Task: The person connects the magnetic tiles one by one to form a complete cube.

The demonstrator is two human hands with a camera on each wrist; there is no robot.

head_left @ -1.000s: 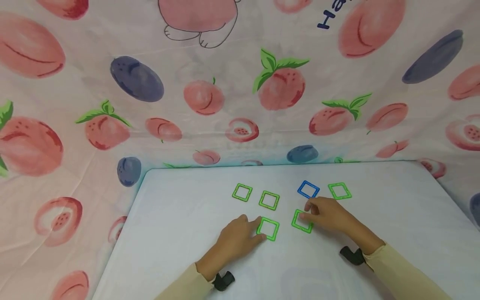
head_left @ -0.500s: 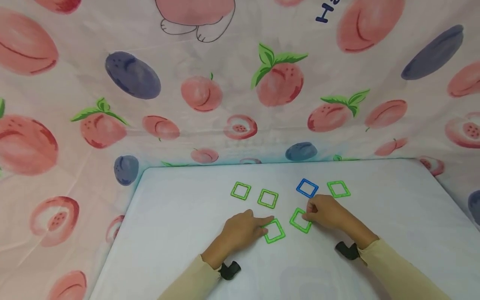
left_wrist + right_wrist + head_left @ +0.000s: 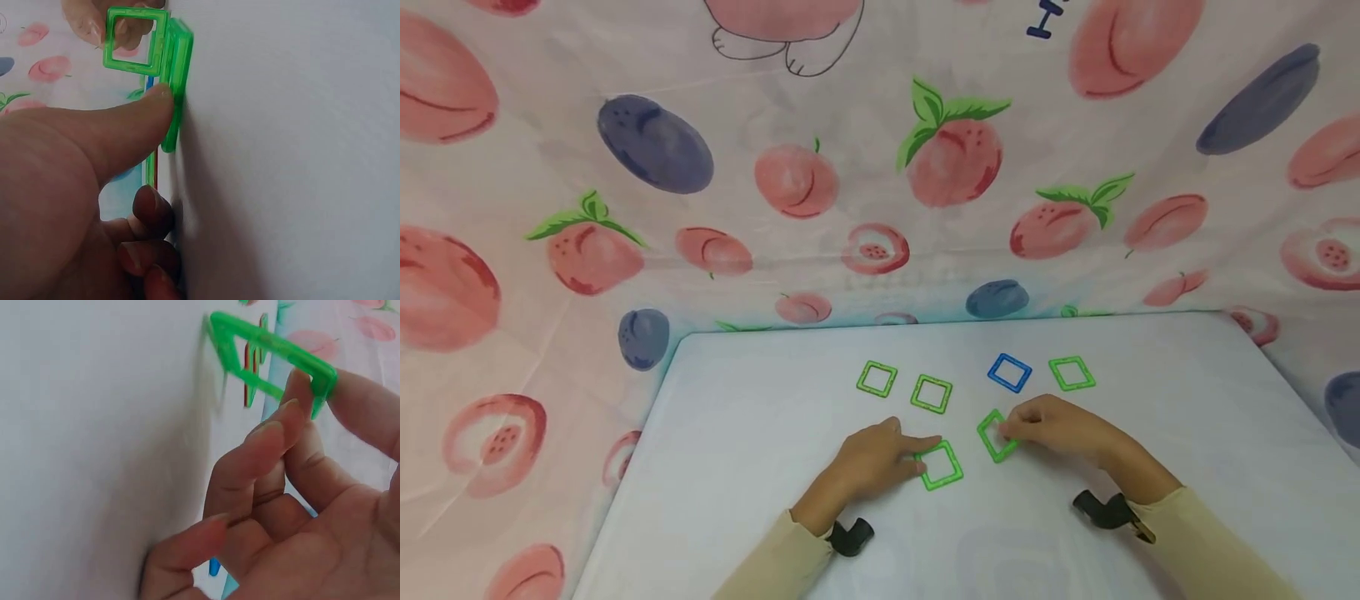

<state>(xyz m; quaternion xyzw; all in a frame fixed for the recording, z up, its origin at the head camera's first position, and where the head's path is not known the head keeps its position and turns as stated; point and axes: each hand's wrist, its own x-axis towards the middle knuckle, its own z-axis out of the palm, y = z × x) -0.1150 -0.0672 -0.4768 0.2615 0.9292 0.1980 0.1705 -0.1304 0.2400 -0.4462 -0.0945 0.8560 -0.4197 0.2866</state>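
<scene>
In the head view, a green square magnetic tile (image 3: 956, 460) lies on the white table at the middle. My left hand (image 3: 880, 454) holds its left side, index finger stretched along the upper edge and thumb at the left edge. The left wrist view shows that thumb against the tile (image 3: 181, 59); the index finger is hidden there. To the right, my right hand (image 3: 1056, 427) pinches a second green square magnetic tile (image 3: 987, 446) by one corner. In the right wrist view this tile (image 3: 269, 340) is tilted, its far end close to the table surface.
Farther back on the table (image 3: 760, 433) lie a blue square tile (image 3: 1003, 384) and three green ones: a right one (image 3: 1079, 387), a left one (image 3: 872, 392) and one between (image 3: 927, 408). A fruit-print cloth (image 3: 820, 250) hangs behind the table.
The left hand's tile has turned and shifted slightly. The right hand's tile, flat before, is now tilted, with the fingers pinching its corner. The head view has shifted a little.
</scene>
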